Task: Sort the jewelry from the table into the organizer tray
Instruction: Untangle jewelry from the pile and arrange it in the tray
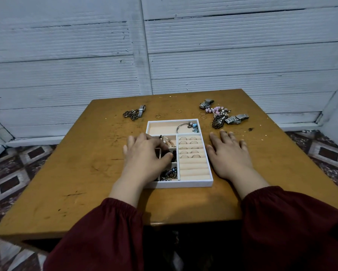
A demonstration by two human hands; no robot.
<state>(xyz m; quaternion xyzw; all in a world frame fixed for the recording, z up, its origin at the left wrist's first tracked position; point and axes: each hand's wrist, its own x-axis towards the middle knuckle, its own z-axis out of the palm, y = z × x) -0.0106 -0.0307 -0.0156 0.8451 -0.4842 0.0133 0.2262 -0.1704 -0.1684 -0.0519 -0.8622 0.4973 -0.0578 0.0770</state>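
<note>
A: Left hand (146, 151), where, and doing what?
B: Over the small pockets on the left side of the organizer tray (183, 185), fingers curled down into one pocket, thumb tip beside something dark. Pinching or merely touching: cannot tell, hidden under the knuckles.
A: And the right hand (228, 151)?
B: Flat on the counter (86, 173), palm down, fingers spread, holding nothing, just beside the tray's right wall.
A: Look of the tray?
B: White rim, pale peach lining. Between the two hands, a block of padded rolls with thin rings (188, 147) tucked in pairs along the farther rows. Beyond the left fingertips, one long pocket with a silver bangle (183, 127) carrying blue charms. By the left thumb, pale beads (168, 142); near the left wrist, a tangle of gold chain bits (169, 176).
A: Out on the counter?
B: Far beyond the left hand, a dark chain (132, 114) heaped against a metal watch band (142, 108). Two loose rings (158, 116) beyond the tray's far wall. Beyond the right fingertips, a heap: pink beads (217, 110), two metal watches (236, 119), a few small rings (203, 115) close by.
A: Clothing?
B: Dark red sleeves (109, 231), gathered at both wrists.
</note>
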